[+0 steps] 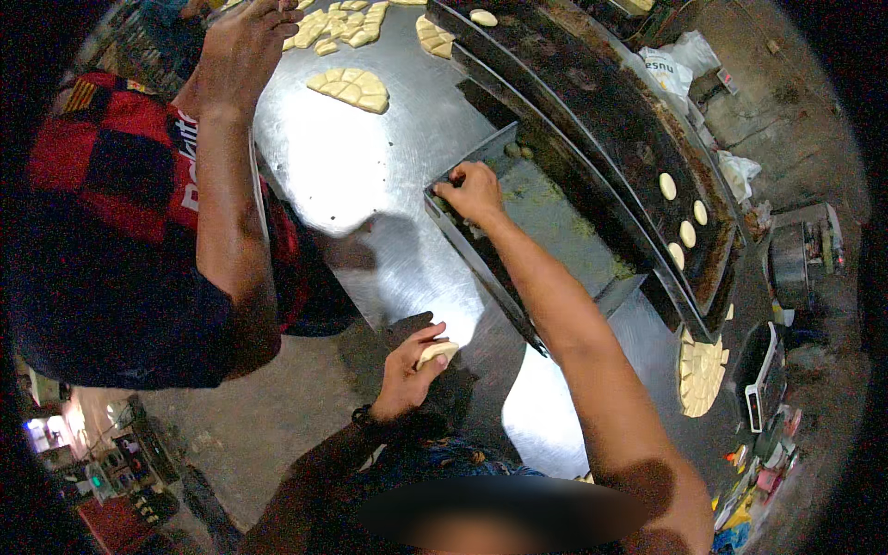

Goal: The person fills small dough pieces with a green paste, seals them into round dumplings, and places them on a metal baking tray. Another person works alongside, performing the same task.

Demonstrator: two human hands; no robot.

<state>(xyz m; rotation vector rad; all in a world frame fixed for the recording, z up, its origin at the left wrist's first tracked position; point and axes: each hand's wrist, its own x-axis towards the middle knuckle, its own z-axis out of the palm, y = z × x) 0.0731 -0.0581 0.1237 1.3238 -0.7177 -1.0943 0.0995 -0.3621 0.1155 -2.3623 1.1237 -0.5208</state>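
My left hand [409,371] holds a small flattened piece of dough [437,354] between thumb and fingers, near the edge of the metal table. My right hand [475,191] reaches into the near left corner of a shallow metal tray [541,201], its thumb and fingertips drawn together; whether they pinch anything I cannot tell. Greenish crumbs are smeared over the tray's bottom, and a couple of small round lumps [517,150] lie in its far corner. A sectioned slab of cut dough [351,90] rests on the steel tabletop [416,257] beyond.
A co-worker's arm [232,173] extends over the table at left. Dark baking trays [590,90] at right carry several oval dough pieces [667,186]. More cut dough [702,374] lies beside a digital scale [762,378]; a metal pot [794,257] stands behind.
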